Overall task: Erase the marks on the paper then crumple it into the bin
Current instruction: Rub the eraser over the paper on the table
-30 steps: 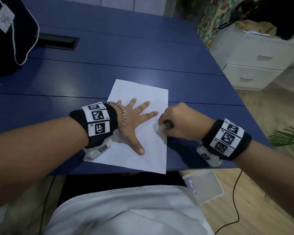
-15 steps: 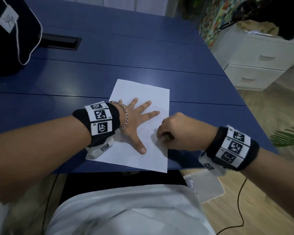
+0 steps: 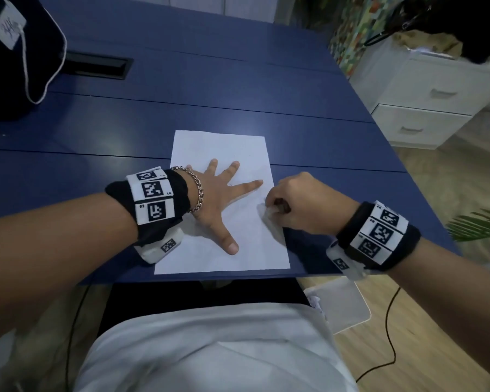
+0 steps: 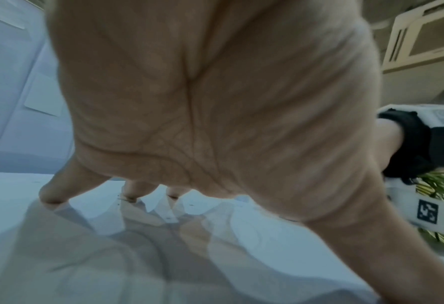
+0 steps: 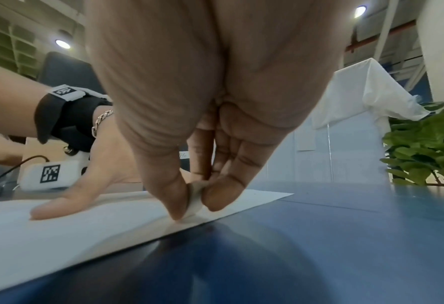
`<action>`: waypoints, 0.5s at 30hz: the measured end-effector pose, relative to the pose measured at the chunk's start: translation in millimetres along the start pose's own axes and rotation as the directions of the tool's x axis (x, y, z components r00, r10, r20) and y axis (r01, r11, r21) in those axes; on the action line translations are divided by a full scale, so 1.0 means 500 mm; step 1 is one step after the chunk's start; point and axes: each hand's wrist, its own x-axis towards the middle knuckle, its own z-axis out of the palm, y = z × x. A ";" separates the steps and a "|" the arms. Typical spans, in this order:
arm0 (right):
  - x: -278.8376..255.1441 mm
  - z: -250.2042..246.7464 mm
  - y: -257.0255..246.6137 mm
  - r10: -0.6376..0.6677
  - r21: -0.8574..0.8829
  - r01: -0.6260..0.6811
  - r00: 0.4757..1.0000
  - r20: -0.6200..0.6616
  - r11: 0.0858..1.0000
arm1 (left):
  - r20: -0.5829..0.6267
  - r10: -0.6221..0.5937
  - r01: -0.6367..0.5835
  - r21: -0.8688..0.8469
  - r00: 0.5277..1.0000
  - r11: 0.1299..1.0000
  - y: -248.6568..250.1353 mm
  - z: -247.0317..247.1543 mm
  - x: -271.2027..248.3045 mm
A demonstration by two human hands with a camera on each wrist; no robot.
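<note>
A white sheet of paper lies on the blue table near its front edge. My left hand presses flat on it with the fingers spread; the left wrist view shows the fingertips on the paper. My right hand pinches a small white eraser between thumb and fingers. The eraser touches the paper at its right edge. Only tiny dark specks show on the sheet. A pale bin stands on the floor under the table's right front corner.
A black bag with a white cord sits at the table's far left, beside a dark cable slot. White drawers stand to the right, and a green plant is by the table's right edge. A black cable runs over the floor.
My right hand rubbed the eraser toward me along the paper's right edge, then back away. The left hand stayed flat on the sheet.
</note>
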 end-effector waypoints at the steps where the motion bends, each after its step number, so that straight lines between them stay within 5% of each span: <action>1: 0.000 0.000 -0.005 0.015 -0.003 -0.015 1.000 0.000 1.000 | 0.006 -0.013 0.013 -0.003 1.000 1.000 -0.001 0.002 -0.002; 7: -0.010 0.016 -0.062 -0.086 -0.069 0.094 0.990 0.113 0.993 | 0.032 -0.055 0.056 -0.011 0.998 0.998 0.007 0.006 -0.009; 12: 0.019 -0.003 -0.011 0.060 -0.074 -0.059 0.998 0.004 0.995 | 0.037 -0.076 0.076 -0.024 0.996 0.997 0.010 0.010 -0.011; 15: 0.005 0.011 -0.062 -0.016 -0.104 0.023 0.997 0.072 0.994 | 0.055 -0.089 0.091 -0.025 0.994 0.996 0.013 0.009 -0.007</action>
